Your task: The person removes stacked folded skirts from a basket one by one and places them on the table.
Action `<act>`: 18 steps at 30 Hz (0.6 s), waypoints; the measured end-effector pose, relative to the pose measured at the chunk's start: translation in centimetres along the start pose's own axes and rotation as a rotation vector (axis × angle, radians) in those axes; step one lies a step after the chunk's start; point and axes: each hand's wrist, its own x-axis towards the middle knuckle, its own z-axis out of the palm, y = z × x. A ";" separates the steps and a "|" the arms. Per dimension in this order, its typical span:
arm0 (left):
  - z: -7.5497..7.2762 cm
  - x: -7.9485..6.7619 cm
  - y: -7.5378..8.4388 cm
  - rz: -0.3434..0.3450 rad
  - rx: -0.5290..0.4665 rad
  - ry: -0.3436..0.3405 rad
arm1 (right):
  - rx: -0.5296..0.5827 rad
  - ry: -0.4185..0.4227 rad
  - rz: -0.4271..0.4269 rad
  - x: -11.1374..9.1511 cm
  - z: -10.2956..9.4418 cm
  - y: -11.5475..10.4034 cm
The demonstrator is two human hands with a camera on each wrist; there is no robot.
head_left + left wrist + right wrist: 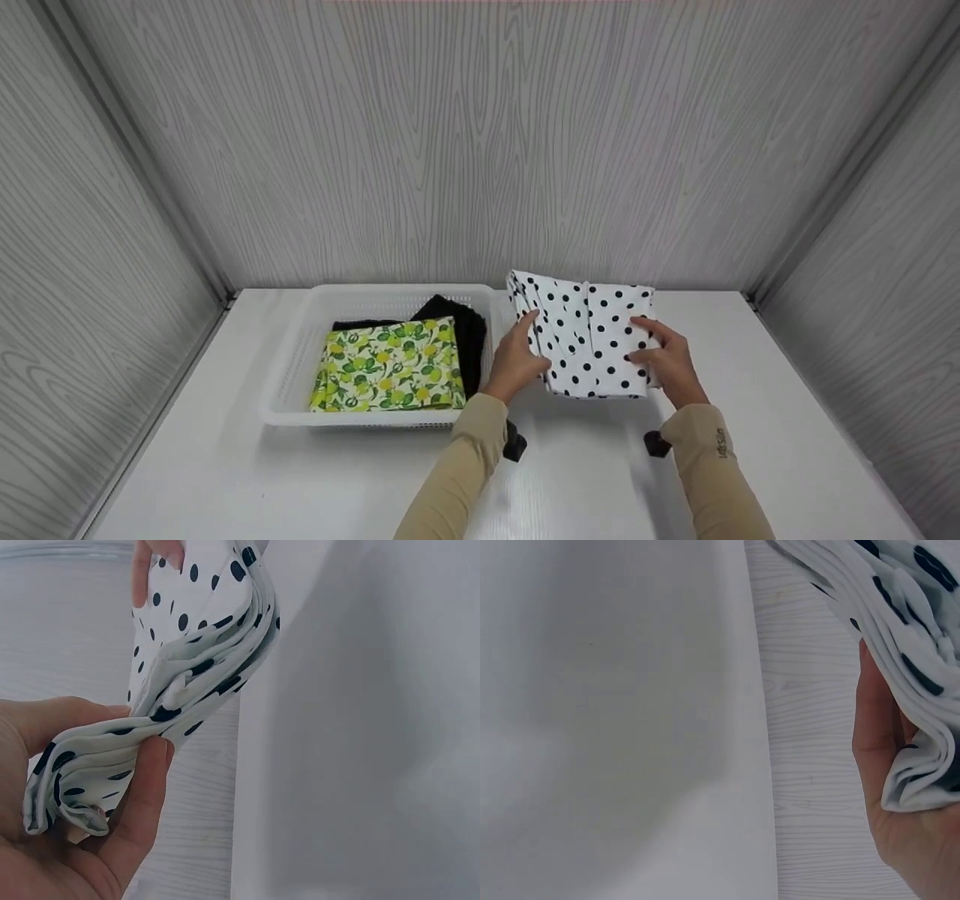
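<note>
Both hands hold up a folded white cloth with black polka dots [592, 337] over the right part of the table. My left hand [516, 360] grips its left edge; in the left wrist view, the thumb and fingers pinch the folded layers [112, 742] between them. At the opposite edge, my right hand [669, 364] grips the cloth with fingers on its front face. In the right wrist view, stacked folds of the dotted cloth [922, 690] lie in the right hand [877, 742], whose thumb is hidden.
Left of the cloth stands a white plastic basket [289, 382]. Inside it, a folded lemon-print cloth [390, 367] lies on a black cloth [469, 345]. The white table [337, 487] is bounded by grey wood-grain panels [450, 150] at the back and sides.
</note>
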 end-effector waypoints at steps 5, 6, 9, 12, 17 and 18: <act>1.8 0.1 0.2 0.021 0.052 0.041 | -0.034 0.046 0.004 0.6 0.0 0.7; 2.1 0.3 0.0 0.018 0.056 0.049 | -0.039 0.051 0.008 0.7 0.1 0.9; 2.8 0.3 -0.4 -0.003 0.050 0.061 | -0.046 0.034 0.037 1.0 0.2 1.3; 3.5 0.3 -0.9 -0.035 0.021 0.084 | -0.014 -0.034 0.072 1.1 0.3 1.8; 4.9 0.3 -1.6 -0.063 -0.019 0.158 | 0.106 -0.167 0.075 1.2 0.5 2.4; 5.1 0.3 -1.8 -0.059 -0.019 0.177 | 0.127 -0.182 0.079 1.2 0.5 2.5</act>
